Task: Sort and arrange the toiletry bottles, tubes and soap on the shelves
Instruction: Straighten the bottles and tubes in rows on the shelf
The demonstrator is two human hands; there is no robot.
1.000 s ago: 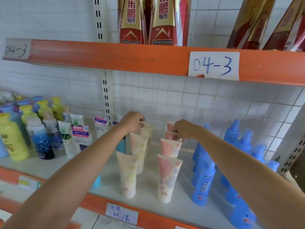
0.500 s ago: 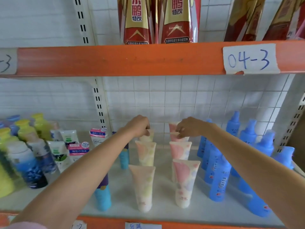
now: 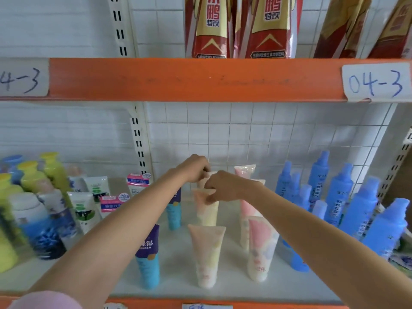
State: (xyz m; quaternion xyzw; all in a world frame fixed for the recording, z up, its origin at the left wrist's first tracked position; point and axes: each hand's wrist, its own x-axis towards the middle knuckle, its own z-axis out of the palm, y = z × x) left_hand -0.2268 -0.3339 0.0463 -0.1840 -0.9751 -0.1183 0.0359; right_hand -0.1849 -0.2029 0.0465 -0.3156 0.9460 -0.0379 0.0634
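Note:
Two rows of pastel tubes stand cap-down on the white shelf (image 3: 178,253). The left row is yellowish: a front tube (image 3: 207,253), a middle tube (image 3: 206,212) and a back tube (image 3: 209,175), which my hands mostly hide. The right row is pink: front (image 3: 260,246), middle (image 3: 246,208), back (image 3: 244,171). My left hand (image 3: 194,168) is closed over the top of the back yellowish tube. My right hand (image 3: 223,188) pinches the crimped top of the middle yellowish tube.
Blue bottles (image 3: 361,210) crowd the right side. Two teal-and-purple tubes (image 3: 148,259) stand under my left forearm. Yellow bottles (image 3: 53,172), white-and-blue bottles (image 3: 38,224) and white tubes (image 3: 85,210) fill the left. The orange upper shelf edge (image 3: 200,79) hangs overhead.
My right hand left the back pink tube and moved left onto the yellowish row, close to my left hand. The view shifted left and nearer.

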